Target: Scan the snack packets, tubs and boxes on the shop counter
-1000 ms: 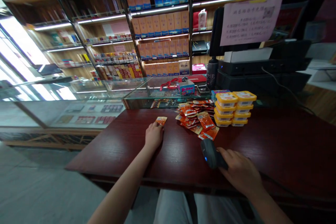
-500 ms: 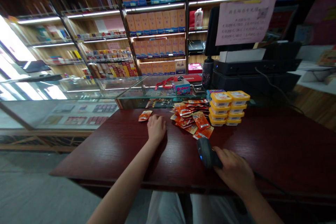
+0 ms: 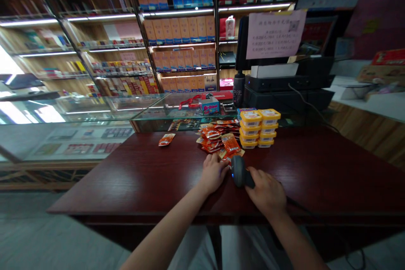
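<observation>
In the head view, my left hand (image 3: 215, 173) is at the near edge of a pile of orange snack packets (image 3: 212, 133). Its fingers and thumb close on the edge of a low orange packet (image 3: 227, 158), partly hidden by the hand and the scanner. My right hand (image 3: 267, 192) is wrapped round the handle of a dark barcode scanner (image 3: 238, 171), which has a blue light lit. The scanner head is just right of my left thumb, close to that packet. One separate orange packet (image 3: 166, 139) lies to the left on the table.
Yellow-lidded tubs (image 3: 249, 128) stand stacked right of the pile on the dark red table (image 3: 126, 185). Behind are a glass counter (image 3: 177, 112), a small blue-pink box (image 3: 210, 104) and a monitor (image 3: 243, 46) with a paper notice. The scanner's cable (image 3: 300, 206) runs right.
My left hand has left the separate packet and moved right to the pile's near edge. My right hand and the scanner have shifted slightly left and up. The view has turned slightly right.
</observation>
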Available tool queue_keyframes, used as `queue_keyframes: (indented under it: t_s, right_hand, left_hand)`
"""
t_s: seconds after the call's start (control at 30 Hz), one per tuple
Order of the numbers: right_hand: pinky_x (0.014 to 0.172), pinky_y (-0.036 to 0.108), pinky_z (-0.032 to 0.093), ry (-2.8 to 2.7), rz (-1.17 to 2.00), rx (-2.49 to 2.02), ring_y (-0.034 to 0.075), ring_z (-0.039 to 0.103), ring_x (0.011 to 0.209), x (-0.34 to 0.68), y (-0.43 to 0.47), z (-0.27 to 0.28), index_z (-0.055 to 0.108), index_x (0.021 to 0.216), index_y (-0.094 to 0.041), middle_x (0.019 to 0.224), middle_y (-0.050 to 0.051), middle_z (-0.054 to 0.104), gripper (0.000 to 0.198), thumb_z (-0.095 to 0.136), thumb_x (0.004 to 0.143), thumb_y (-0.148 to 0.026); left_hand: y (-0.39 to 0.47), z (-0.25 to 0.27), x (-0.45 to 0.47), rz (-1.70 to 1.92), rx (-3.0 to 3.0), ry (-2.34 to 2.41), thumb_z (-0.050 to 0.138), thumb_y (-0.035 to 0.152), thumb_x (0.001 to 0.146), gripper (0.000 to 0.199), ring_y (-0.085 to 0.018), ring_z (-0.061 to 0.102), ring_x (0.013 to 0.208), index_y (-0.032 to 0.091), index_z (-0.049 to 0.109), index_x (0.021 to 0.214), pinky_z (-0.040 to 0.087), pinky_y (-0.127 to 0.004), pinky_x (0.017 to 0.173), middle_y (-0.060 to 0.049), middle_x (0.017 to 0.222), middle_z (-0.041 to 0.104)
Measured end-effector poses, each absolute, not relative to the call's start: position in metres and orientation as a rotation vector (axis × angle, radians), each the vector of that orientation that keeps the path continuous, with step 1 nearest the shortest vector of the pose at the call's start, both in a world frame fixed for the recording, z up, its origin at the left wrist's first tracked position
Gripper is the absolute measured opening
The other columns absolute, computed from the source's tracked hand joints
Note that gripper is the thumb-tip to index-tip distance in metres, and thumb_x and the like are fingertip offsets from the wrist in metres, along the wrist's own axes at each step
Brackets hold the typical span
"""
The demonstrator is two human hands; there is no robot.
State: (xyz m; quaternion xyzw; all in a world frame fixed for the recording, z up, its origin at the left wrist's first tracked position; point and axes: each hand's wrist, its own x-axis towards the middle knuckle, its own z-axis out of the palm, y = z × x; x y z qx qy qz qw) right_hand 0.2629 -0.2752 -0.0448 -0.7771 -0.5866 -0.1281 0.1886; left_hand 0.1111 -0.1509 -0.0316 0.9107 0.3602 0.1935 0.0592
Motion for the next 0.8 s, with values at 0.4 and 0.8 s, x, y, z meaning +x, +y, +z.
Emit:
queue_keyframes:
  t_s: [0.4,0.8]
  right_hand:
    - [0.069,0.032,0.040,-1.592,-0.365,-2.178,0.024,0.064,0.083,0.264,-0.273,-0.046,0.059,0.114,-0.019,0.089,0.007,0.069,0.034,0.059,0.081,-0.025]
    - [0.073,0.033,0.042,-1.605,-0.334,-2.158,0.025,0.062,0.085,0.266,-0.271,-0.048,0.058,0.117,-0.018,0.090,0.008,0.068,0.038,0.060,0.079,-0.024]
  left_hand:
    - [-0.120,-0.019,0.156,0.631,2.560,1.678,0.048,0.043,0.087,0.036,-0.029,0.056,0.098,0.014,0.070,0.086,0.043,-0.038,0.084,-0.016,0.095,0.064]
    - [-0.103,-0.014,0.176,0.820,2.130,1.675,0.055,0.034,0.081,0.020,-0.022,0.064,0.079,0.018,0.066,0.074,0.045,-0.030,0.070,-0.009,0.081,0.069]
